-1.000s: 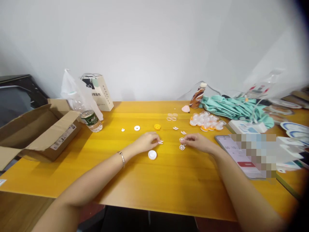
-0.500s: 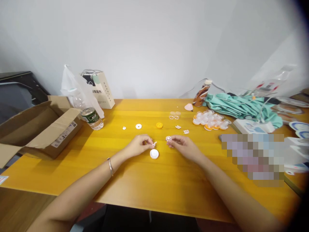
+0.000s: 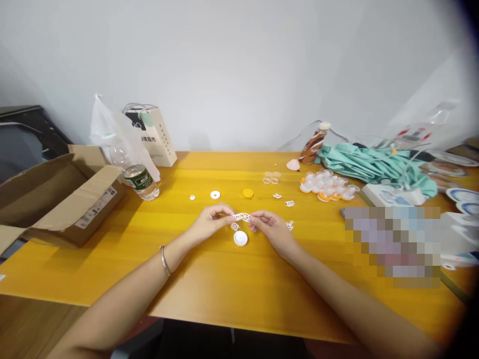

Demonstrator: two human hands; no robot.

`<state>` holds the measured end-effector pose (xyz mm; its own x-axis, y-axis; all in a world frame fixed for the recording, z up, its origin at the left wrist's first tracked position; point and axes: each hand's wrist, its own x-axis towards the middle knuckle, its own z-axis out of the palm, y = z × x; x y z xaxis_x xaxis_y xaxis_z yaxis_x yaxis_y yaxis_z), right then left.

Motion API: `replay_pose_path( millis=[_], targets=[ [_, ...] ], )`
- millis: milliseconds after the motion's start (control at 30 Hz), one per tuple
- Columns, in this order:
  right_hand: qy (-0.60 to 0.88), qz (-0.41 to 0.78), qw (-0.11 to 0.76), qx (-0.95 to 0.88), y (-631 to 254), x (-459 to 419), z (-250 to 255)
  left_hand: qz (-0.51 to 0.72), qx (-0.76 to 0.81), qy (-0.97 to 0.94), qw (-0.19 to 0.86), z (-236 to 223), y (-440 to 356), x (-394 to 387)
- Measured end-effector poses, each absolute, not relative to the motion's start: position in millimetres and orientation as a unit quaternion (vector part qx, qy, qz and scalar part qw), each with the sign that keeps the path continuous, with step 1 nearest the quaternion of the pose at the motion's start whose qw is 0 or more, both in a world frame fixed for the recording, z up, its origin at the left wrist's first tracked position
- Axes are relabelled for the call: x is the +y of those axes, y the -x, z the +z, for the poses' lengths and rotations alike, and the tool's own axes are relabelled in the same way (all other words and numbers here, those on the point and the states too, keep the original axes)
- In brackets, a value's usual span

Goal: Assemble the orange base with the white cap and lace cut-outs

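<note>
My left hand pinches a small white openwork plastic piece between thumb and fingertips. From the other side, my right hand grips a similar white openwork plastic piece. The two pieces meet end to end in an arc; I cannot tell whether they are joined. Just below my left fingertips is another white lattice piece, lying on the table or hanging there, I cannot tell which. A round white disc with a raised rim lies nearest me. One more white piece rests by my right hand.
Farther back lie a white ring, a yellow disc, small white pieces and clear rings. A cluster of capsules and a brown bottle stand right. Left are a cardboard box and a water bottle.
My right hand has moved left with its white piece, bringing it against the piece in my left hand. A white piece beside my right hand has come into view.
</note>
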<state>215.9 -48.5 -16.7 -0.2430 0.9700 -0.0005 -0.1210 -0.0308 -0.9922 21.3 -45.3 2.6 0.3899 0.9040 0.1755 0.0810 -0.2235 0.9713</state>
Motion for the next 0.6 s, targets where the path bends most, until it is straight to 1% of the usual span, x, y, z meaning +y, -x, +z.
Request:
replay_pose_path(
  millis=[67, 167, 300, 500, 600],
  targets=[
    [0.395, 0.613, 0.459, -0.508, -211.1, -49.2, -15.8, 0.402, 0.35, -0.684, 0.499, 6.3, -20.9, -47.9],
    [0.388, 0.634, 0.444, -0.5, -207.0, -52.0, -13.6, 0.375, 0.373, -0.713, 0.461, 8.2, -22.2, -51.1],
    [0.389, 0.636, 0.438, -0.503, -207.8, -55.7, -13.2, 0.368, 0.413, -0.717, 0.425, 6.7, -25.7, -53.0],
    [0.393, 0.644, 0.422, -0.503, -210.0, -55.8, -14.7, 0.357, 0.445, -0.719, 0.397, 4.3, -28.9, -54.7],
    [0.401, 0.648, 0.415, -0.497, -210.1, -55.2, -15.4, 0.372, 0.454, -0.71, 0.39, 1.0, -30.0, -55.1]
  ],
)
